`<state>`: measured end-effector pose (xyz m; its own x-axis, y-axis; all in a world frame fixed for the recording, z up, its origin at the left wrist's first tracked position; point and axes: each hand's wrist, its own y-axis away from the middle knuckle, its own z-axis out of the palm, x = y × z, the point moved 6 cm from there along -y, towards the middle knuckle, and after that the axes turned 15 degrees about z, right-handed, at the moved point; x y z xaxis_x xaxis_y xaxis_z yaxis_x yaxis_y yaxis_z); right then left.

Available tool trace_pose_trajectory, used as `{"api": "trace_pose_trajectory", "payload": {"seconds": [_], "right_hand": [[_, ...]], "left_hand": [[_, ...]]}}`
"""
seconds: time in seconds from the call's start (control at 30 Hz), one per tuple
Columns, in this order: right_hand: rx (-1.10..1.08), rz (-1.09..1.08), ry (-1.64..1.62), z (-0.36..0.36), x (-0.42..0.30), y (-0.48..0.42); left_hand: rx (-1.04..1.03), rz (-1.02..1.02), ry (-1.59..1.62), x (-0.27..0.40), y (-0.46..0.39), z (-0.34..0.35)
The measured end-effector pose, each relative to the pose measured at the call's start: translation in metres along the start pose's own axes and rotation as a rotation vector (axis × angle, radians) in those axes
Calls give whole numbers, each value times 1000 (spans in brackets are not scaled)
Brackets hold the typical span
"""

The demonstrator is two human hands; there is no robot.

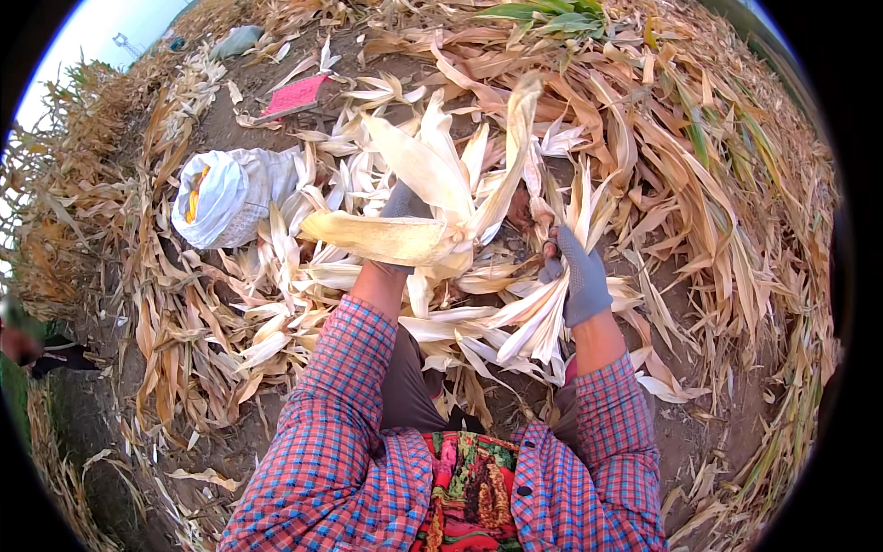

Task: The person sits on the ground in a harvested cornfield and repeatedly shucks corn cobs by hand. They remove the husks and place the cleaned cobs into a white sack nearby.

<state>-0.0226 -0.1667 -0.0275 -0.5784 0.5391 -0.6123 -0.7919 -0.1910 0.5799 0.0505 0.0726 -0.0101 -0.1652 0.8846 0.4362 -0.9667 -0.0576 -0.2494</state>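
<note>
Both hands wear grey gloves. My left hand (405,203) is behind a large spread bunch of pale corn husks (421,165) and appears to hold it; the husk leaves hide most of its fingers. To the right, my right hand (583,276) is closed around a bundle of dry husk leaves (538,314), whose pale strips fan out below the fist. Bare fingertips show at the torn or open ends of that glove. Brown corn silk (521,210) lies between the hands. Whether an ear of corn is inside the left bunch cannot be seen.
A white woven sack (265,183) lies on its side at left, with yellow corn ears (195,195) in its mouth. Beyond it stands a low stool with a pink top (296,96). Dry stalks and leaves (662,172) are heaped at right. A blurred person (21,345) is at the left edge.
</note>
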Motion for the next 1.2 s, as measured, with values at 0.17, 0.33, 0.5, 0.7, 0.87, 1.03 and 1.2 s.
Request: {"api": "trace_pose_trajectory", "payload": {"seconds": [0.17, 0.33, 0.5, 0.7, 0.87, 1.03, 1.2], "right_hand": [[-2, 14, -7, -9, 7, -4], [-63, 11, -65, -2, 0, 0], [-76, 0, -41, -2, -2, 1], [-230, 181, -18, 13, 37, 5], [-236, 345, -7, 26, 85, 14], [-260, 329, -212, 40, 83, 17], [-214, 274, -176, 43, 66, 25]], "left_hand": [[42, -14, -52, -18, 2, -9], [77, -29, -105, -23, 7, -18], [92, -25, -118, -23, 3, -14], [124, 46, -109, -5, -11, -11], [123, 68, -99, -3, -20, -9], [105, 51, -106, -17, -22, -5], [81, -10, -150, -49, -9, -9]]}}
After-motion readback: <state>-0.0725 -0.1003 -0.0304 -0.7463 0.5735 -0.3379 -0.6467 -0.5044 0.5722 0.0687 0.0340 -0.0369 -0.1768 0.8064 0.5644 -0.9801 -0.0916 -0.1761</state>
